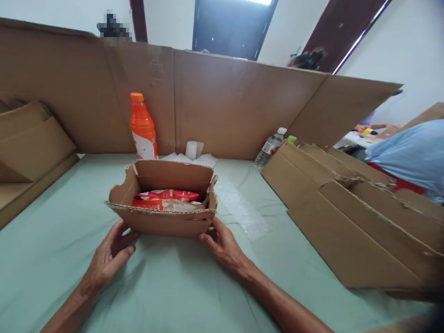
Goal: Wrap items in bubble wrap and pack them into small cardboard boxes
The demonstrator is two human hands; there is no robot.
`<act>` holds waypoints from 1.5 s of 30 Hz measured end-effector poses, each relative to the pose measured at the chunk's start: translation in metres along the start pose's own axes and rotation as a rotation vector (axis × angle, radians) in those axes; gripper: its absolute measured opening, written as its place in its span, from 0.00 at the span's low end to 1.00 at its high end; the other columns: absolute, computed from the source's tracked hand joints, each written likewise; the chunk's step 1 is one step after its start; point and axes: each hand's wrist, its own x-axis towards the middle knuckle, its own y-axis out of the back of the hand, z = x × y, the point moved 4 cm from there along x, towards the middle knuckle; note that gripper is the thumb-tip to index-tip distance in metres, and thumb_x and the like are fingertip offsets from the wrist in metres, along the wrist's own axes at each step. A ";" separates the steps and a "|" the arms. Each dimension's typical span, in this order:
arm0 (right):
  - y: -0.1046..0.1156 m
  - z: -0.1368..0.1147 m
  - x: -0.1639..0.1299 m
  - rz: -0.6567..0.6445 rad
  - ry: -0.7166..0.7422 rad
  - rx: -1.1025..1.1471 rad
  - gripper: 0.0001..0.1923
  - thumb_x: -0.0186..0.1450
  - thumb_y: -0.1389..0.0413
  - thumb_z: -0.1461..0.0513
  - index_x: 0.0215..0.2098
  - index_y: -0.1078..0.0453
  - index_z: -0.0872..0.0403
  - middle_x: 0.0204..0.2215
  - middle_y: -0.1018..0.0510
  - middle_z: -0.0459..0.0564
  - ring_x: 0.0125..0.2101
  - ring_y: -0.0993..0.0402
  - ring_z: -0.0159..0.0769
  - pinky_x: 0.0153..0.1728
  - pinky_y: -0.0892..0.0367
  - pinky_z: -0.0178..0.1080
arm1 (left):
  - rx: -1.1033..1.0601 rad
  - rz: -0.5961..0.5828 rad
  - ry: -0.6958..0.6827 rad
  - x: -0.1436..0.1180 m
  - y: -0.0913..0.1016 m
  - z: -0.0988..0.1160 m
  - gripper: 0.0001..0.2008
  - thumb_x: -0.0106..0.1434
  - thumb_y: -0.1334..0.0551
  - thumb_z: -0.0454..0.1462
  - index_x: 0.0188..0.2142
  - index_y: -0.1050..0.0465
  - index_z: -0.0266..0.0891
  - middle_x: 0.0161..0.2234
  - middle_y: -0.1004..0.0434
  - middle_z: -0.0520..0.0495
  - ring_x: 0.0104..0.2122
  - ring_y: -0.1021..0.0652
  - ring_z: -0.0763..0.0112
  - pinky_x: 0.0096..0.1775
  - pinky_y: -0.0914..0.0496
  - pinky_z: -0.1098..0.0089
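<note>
— Where are the hands?

— Both low at the near side of a small cardboard box (163, 203). The left hand (111, 256) lies open, fingers loosely spread, its tips at the box's lower left corner. The right hand (224, 247) is open too, fingertips against the lower right corner. Neither is clamped on anything; they bracket the box from both sides, which looks like a way to steady it or keep it square.

— And the box itself?

— It sits on the desk (69, 240), right in front of the person, top flaps folded outward so the inside shows. The edges are torn and ragged, plain brown corrugated board. Inside lies a red and orange snack packet (164, 200), glossy, lying flat.

— What is around it?

— The desk is covered in a pale green cloth, slightly creased. Just right of the box lies a strip of clear bubble wrap (241, 210). Behind stands an orange drink bottle (142, 127), upright, and a clear water bottle (270, 148) further right. Flattened cardboard sheets (350, 217) are stacked at the right, and a tall cardboard wall (225, 101) fences the back. A person in a light blue top (412, 152) is at the far right.
</note>
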 end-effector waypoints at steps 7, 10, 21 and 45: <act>0.012 0.017 0.004 0.196 0.034 -0.018 0.21 0.69 0.46 0.55 0.58 0.33 0.54 0.52 0.22 0.55 0.49 0.26 0.44 0.52 0.30 0.45 | 0.087 -0.184 -0.064 0.004 -0.020 -0.009 0.44 0.63 0.38 0.50 0.72 0.56 0.45 0.72 0.50 0.34 0.61 0.29 0.44 0.60 0.32 0.47; 0.010 0.021 0.006 0.195 0.038 -0.013 0.21 0.69 0.46 0.56 0.58 0.33 0.53 0.53 0.22 0.54 0.50 0.26 0.44 0.52 0.30 0.46 | 0.162 -0.185 -0.100 0.002 -0.017 -0.011 0.42 0.65 0.39 0.49 0.73 0.57 0.47 0.71 0.47 0.37 0.61 0.29 0.45 0.61 0.34 0.46; 0.009 0.015 -0.001 0.121 0.149 0.035 0.30 0.66 0.42 0.56 0.64 0.37 0.54 0.56 0.24 0.57 0.52 0.25 0.46 0.54 0.30 0.49 | 0.102 -0.158 -0.090 0.009 -0.016 -0.016 0.47 0.60 0.35 0.48 0.72 0.56 0.45 0.71 0.47 0.33 0.62 0.29 0.43 0.61 0.34 0.45; 0.096 0.009 -0.082 0.079 0.115 -0.890 0.14 0.68 0.49 0.69 0.44 0.23 0.52 0.49 0.19 0.55 0.52 0.25 0.45 0.53 0.36 0.47 | 0.867 -0.051 -0.730 -0.086 -0.044 -0.003 0.24 0.68 0.45 0.41 0.62 0.36 0.41 0.59 0.27 0.37 0.58 0.26 0.49 0.56 0.29 0.50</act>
